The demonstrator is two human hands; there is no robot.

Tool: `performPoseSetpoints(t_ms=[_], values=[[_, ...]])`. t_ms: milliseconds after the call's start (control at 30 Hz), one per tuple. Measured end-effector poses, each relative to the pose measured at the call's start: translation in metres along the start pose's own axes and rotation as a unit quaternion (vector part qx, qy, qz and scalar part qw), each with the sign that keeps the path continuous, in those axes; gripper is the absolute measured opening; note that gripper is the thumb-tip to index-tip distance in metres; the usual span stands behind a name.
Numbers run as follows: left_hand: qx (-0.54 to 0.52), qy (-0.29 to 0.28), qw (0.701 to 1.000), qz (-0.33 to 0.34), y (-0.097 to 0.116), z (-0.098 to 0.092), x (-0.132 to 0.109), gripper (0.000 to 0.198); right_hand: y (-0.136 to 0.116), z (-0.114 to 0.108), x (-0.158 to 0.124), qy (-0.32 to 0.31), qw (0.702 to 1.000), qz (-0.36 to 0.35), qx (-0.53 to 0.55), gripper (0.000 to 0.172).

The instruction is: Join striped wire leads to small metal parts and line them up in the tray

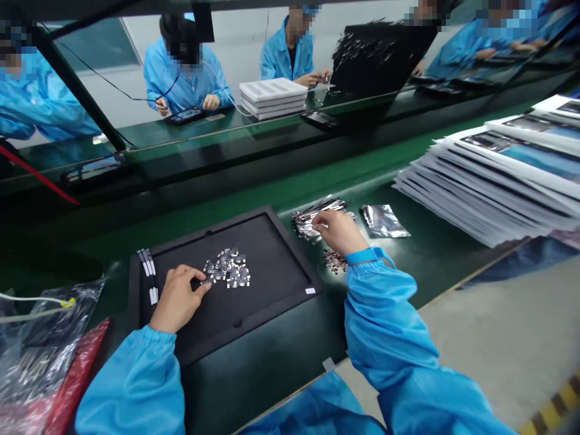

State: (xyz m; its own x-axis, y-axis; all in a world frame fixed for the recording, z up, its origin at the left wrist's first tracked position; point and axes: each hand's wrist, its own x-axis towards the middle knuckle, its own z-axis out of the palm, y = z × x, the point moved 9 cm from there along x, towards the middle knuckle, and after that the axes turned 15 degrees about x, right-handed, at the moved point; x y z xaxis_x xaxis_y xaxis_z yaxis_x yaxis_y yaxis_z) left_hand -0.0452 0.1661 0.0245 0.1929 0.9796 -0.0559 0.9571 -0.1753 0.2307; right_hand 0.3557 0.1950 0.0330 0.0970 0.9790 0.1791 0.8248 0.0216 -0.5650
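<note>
My left hand [177,297] rests on a black tray [272,248], its fingers curled and its fingertips pinching at the edge of a small heap of silvery parts [229,272]. My right hand [338,231] reaches past the tray's right rim onto a pile of thin silver strips [308,217], fingers bent down on them. A few white strips [148,269] lie along the tray's left rim. A small dark reddish cluster of parts [335,261] sits by my right wrist.
A silver foil bag [383,220] lies right of the strips. A stack of white printed sheets [498,175] fills the right. Plastic bags [40,344] lie at left. Across the green conveyor [254,193], several people in blue coats work beside stacked white trays [273,96].
</note>
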Motion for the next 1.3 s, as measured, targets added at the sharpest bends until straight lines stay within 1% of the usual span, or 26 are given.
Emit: performPoseSetpoints(t_ms=[100,233,367,433,533,633,700,800,900,967,1000,1067,1133,1200,1233,1300], values=[[-0.002,0.002,1.000,-0.006,0.000,-0.002,0.000,0.020,0.011,0.011,0.009,-0.024,1.000,0.005,-0.011,0.010],[0.000,0.005,1.000,-0.011,0.001,-0.004,-0.001,0.017,0.010,0.029,0.016,-0.057,0.998,-0.011,-0.012,0.012],[-0.038,-0.028,0.998,-0.034,0.000,0.000,-0.005,0.015,0.017,0.030,0.018,-0.055,0.998,-0.006,-0.015,0.018],[-0.068,-0.033,0.997,-0.031,0.004,-0.003,-0.009,0.015,0.022,0.029,0.018,-0.052,0.998,0.002,-0.017,0.018],[-0.133,-0.029,0.991,-0.019,0.017,-0.012,-0.018,0.019,0.027,0.032,0.018,-0.051,0.998,0.011,-0.016,0.015],[-0.231,-0.022,0.973,0.001,0.034,-0.014,-0.026,0.022,0.028,0.034,0.019,-0.047,0.999,0.019,-0.014,0.013],[-0.292,-0.021,0.956,0.007,0.043,-0.008,-0.029,0.021,0.028,0.035,0.018,-0.045,0.999,0.022,-0.011,0.011],[-0.371,-0.037,0.928,-0.016,0.048,0.012,-0.032,0.022,0.029,0.035,0.018,-0.041,0.999,0.018,-0.001,0.009],[-0.461,-0.066,0.883,-0.061,0.047,0.034,-0.035,0.027,0.029,0.032,0.017,-0.033,0.999,0.006,0.017,0.008],[-0.503,-0.074,0.857,-0.087,0.045,0.042,-0.037,0.030,0.028,0.030,0.016,-0.027,0.999,-0.004,0.034,0.007],[-0.514,-0.074,0.849,-0.095,0.043,0.043,-0.037,0.032,0.027,0.028,0.015,-0.024,0.999,-0.008,0.044,0.007],[-0.522,-0.072,0.844,-0.100,0.042,0.043,-0.038,0.035,0.027,0.023,0.012,-0.016,0.998,-0.015,0.065,0.006],[-0.519,-0.073,0.846,-0.094,0.043,0.041,-0.038,0.037,0.028,0.017,0.008,-0.010,0.996,-0.015,0.082,0.006],[-0.518,-0.072,0.847,-0.091,0.044,0.040,-0.038,0.039,0.030,0.009,0.003,0.004,0.994,-0.014,0.111,0.011],[-0.521,-0.068,0.846,-0.092,0.044,0.039,-0.038,0.040,0.031,0.003,0.001,0.022,0.990,-0.019,0.137,0.013],[-0.536,-0.052,0.837,-0.096,0.044,0.036,-0.037,0.039,0.031,-0.011,-0.002,0.078,0.976,-0.038,0.198,0.014]])
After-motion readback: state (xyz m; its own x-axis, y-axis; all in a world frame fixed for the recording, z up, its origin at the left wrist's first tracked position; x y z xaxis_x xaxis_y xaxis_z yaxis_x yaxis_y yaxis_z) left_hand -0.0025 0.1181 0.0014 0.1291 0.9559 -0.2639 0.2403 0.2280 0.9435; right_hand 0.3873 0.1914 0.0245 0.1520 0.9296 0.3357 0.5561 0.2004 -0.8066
